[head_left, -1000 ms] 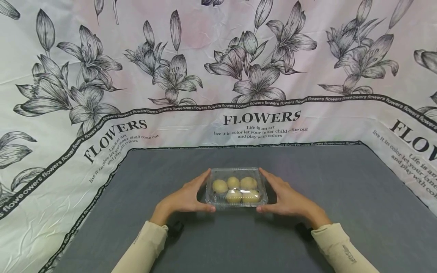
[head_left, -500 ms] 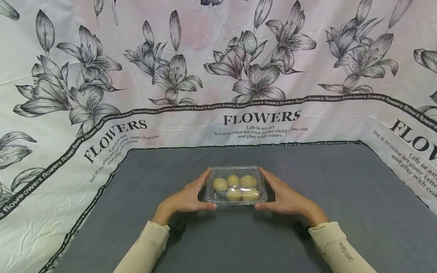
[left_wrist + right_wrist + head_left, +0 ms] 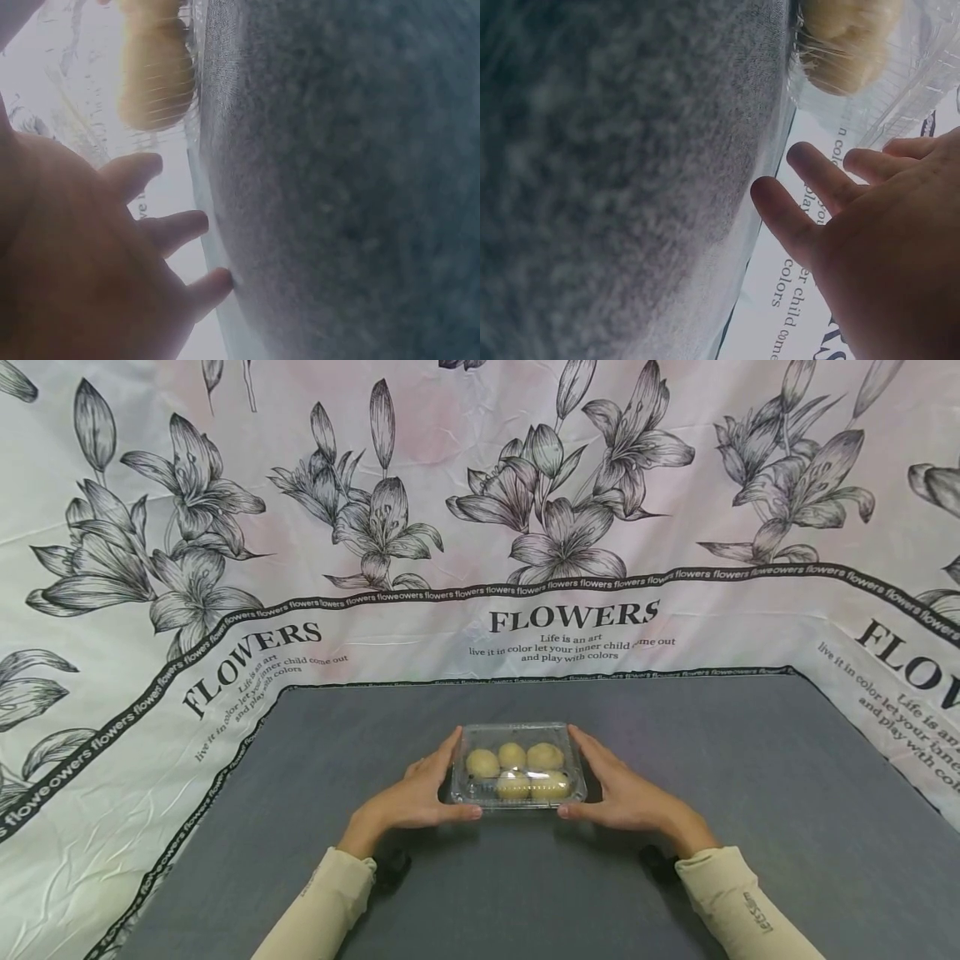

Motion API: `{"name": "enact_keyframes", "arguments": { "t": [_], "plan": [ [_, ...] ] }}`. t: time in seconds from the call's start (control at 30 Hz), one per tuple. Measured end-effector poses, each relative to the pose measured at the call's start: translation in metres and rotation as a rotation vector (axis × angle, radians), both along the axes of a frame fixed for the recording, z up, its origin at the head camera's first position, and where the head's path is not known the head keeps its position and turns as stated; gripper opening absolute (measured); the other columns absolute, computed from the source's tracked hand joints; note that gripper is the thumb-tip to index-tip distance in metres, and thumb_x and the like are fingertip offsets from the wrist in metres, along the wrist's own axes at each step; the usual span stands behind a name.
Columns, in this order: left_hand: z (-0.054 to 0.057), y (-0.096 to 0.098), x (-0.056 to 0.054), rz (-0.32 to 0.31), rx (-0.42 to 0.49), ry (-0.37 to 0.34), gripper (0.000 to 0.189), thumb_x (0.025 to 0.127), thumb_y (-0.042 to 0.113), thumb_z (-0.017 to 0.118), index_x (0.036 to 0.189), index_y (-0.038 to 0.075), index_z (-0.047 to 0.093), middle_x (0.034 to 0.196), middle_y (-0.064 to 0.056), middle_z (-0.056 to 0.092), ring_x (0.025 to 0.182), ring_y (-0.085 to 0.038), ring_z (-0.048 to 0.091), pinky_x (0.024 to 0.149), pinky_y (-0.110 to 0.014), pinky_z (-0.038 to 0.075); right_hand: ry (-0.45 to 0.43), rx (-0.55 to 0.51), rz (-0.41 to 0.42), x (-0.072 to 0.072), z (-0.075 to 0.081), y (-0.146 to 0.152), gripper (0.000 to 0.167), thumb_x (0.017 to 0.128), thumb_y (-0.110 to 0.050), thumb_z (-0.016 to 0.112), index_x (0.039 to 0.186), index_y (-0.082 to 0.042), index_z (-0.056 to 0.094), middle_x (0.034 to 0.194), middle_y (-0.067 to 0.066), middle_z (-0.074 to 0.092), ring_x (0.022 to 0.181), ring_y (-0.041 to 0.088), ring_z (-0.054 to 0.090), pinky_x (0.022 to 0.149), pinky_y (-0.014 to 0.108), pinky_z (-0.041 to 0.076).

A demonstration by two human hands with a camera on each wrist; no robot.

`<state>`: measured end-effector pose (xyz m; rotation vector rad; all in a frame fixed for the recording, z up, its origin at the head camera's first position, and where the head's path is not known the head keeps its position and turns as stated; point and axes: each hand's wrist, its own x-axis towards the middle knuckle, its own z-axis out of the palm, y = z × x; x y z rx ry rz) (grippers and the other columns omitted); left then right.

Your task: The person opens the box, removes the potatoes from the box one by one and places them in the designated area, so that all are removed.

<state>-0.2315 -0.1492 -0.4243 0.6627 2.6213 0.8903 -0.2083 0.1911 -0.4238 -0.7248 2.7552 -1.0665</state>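
A clear plastic clamshell box (image 3: pixel 517 733) with a closed lid lies near the middle of the grey table. Inside it show several round, pale yellow items (image 3: pixel 544 757), which look smooth. My left hand (image 3: pixel 408 793) grips the box's left end, thumb along the near edge and forefinger at the far corner. At the other end my right hand (image 3: pixel 626 789) holds it in the same way, mirrored. In the left wrist view, several fingers (image 3: pixel 180 229) spread below the box's end. The right wrist view likewise shows spread fingers (image 3: pixel 784 214) beside the ribbed plastic.
A grey cloth (image 3: pixel 517 893) covers the table. Behind and along both sides hangs a white curtain (image 3: pixel 420 647) printed with black flowers and lettering. Dark straps or devices (image 3: pixel 392 868) sit under both wrists, near the rolled beige sleeves (image 3: pixel 330 893).
The box and both hands have shifted very slightly toward the far side of the table. The thumbs have crept a little inward along the near edge. Both hands keep their hold.
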Motion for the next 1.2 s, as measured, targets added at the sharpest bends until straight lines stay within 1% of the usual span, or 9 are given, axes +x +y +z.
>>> {"name": "enact_keyframes", "arguments": {
  "t": [0.23,0.47,0.67,0.8,0.9,1.07,1.2],
  "plan": [
    [-0.0018,0.0010,0.0003,0.006,-0.005,-0.002,0.124,0.082,0.067,0.073,0.163,0.032,-0.013,0.173,-0.003,0.012,0.159,-0.033,0.012,0.125,-0.062,0.006,0.023,-0.024,0.006,0.0001,-0.0014,-0.0027,0.113,0.087,-0.044,0.080,0.164,-0.005,0.008,0.169,0.025,0.010,0.154,0.049,0.014,0.117,0.070,0.023],
    [-0.0031,0.0011,-0.0007,-0.003,-0.007,0.018,0.123,0.083,0.066,0.073,0.163,0.031,-0.013,0.173,0.000,0.011,0.159,-0.031,0.014,0.125,-0.061,0.006,0.031,-0.034,0.001,-0.0006,-0.0045,-0.0019,0.112,0.087,-0.045,0.080,0.164,-0.008,0.009,0.169,0.024,0.014,0.154,0.049,0.017,0.115,0.070,0.027],
    [-0.0020,0.0019,0.0002,-0.009,-0.003,0.025,0.122,0.084,0.063,0.074,0.164,0.029,-0.012,0.173,0.001,0.010,0.159,-0.029,0.016,0.125,-0.060,0.006,0.032,-0.024,0.010,0.0002,-0.0050,-0.0024,0.111,0.088,-0.044,0.079,0.164,-0.007,0.007,0.169,0.024,0.013,0.154,0.049,0.017,0.117,0.070,0.025],
    [-0.0019,0.0024,0.0008,-0.010,0.001,0.030,0.120,0.085,0.061,0.073,0.164,0.028,-0.011,0.173,0.000,0.010,0.159,-0.029,0.015,0.125,-0.060,0.006,0.023,0.004,0.009,0.0023,-0.0040,-0.0032,0.109,0.091,-0.046,0.075,0.165,-0.008,0.004,0.170,0.022,0.011,0.154,0.048,0.016,0.117,0.072,0.020],
    [-0.0025,0.0025,0.0011,-0.005,-0.001,0.029,0.119,0.086,0.061,0.073,0.164,0.030,-0.012,0.173,-0.001,0.010,0.159,-0.031,0.013,0.125,-0.060,0.006,0.000,0.008,0.009,0.0044,-0.0036,-0.0030,0.107,0.093,-0.047,0.071,0.165,-0.010,0.002,0.171,0.021,0.008,0.155,0.048,0.013,0.116,0.075,0.014],
    [-0.0037,0.0019,0.0006,-0.003,-0.004,0.031,0.117,0.087,0.060,0.071,0.163,0.030,-0.013,0.173,0.001,0.006,0.159,-0.032,0.011,0.125,-0.060,0.006,-0.037,-0.005,0.010,0.0057,-0.0043,-0.0017,0.104,0.095,-0.048,0.068,0.165,-0.015,-0.001,0.172,0.018,0.005,0.157,0.046,0.009,0.116,0.077,0.009],
    [-0.0033,0.0012,0.0005,-0.014,0.009,0.040,0.116,0.088,0.061,0.070,0.164,0.028,-0.011,0.174,0.001,0.003,0.159,-0.034,0.010,0.124,-0.062,0.007,-0.071,-0.025,0.009,0.0056,-0.0045,0.0000,0.102,0.096,-0.045,0.067,0.166,-0.021,-0.003,0.173,0.014,0.002,0.158,0.043,0.006,0.116,0.076,0.006]
  ]
}}
